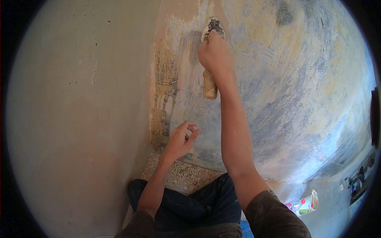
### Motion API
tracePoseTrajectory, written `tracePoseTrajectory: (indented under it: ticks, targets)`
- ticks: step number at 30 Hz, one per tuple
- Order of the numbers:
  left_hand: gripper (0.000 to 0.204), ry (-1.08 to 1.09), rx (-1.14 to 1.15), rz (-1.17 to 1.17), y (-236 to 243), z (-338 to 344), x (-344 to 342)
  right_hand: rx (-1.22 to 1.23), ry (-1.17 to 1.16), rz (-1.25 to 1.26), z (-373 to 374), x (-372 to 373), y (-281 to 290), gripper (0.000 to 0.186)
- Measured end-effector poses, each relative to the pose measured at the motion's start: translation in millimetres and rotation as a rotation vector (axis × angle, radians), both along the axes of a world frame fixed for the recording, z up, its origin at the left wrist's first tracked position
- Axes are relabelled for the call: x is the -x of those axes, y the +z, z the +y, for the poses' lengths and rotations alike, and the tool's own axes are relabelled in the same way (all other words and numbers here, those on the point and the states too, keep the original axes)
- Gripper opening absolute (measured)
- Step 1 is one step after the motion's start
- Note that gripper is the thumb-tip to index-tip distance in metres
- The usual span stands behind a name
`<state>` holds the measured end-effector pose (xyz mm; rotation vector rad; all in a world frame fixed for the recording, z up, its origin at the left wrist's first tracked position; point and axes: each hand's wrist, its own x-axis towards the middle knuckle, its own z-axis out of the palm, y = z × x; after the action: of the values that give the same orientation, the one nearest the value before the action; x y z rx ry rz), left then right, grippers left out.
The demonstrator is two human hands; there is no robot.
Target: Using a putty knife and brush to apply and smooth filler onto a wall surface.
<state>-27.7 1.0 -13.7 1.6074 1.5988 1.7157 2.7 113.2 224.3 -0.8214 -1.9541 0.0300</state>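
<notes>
hand tool (214,23): off-white head blotched black, tan-brown handle (210,90). right-hand wall (274,83): cloudy patches of grey, mauve and yellow, with ochre-and-black mottling down its left edge. left-hand wall (67,127): plain grey-beige, dark specks toward its top edge. rubble (194,176): speckled tan. trousers (178,206): dark navy.

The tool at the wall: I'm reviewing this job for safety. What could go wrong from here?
The right hand grips the tool well forward, near its blade, so a slip might scrape the knuckles on the patchy wall. The left hand is off the tool, so only one hand could steady it. Crumbly debris in front of the legs might make footing unsteady.
</notes>
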Motion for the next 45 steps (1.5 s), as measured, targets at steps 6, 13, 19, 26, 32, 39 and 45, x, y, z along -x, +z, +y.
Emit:
tracePoseTrajectory:
  ticks: [6,13,19,26,32,39,45]
  targets:
    - [0.033,-0.003,-0.022,-0.005,-3.2,0.6,-1.8,-0.031,0.025,0.007,13.6,6.5,12.6,0.034]
    - [0.033,0.024,-0.027,-0.002,3.7,-4.9,1.3,-0.022,0.092,-0.007,25.2,17.4,48.5,0.026]
    - [0.033,0.047,-0.04,-0.012,2.4,-5.9,7.9,-0.198,0.03,-0.04,19.2,12.8,8.1,0.037]
    - [0.04,-0.266,-0.029,-0.273,-5.6,-3.0,7.2,-0.009,0.191,-0.027,6.6,-24.4,-71.3,0.062]
    - [0.044,-0.362,-0.188,-0.417,-6.1,1.6,-14.5,0.027,0.218,-0.002,-11.1,-45.8,-117.3,0.065]
    - [0.042,-0.496,-0.083,-0.473,-3.4,8.2,-50.6,0.097,0.2,-0.062,-11.9,-72.1,-143.8,0.067]
    - [0.037,-0.711,-0.116,-0.646,-5.8,7.5,-56.4,0.436,0.433,0.252,-25.8,-95.7,-134.5,0.062]
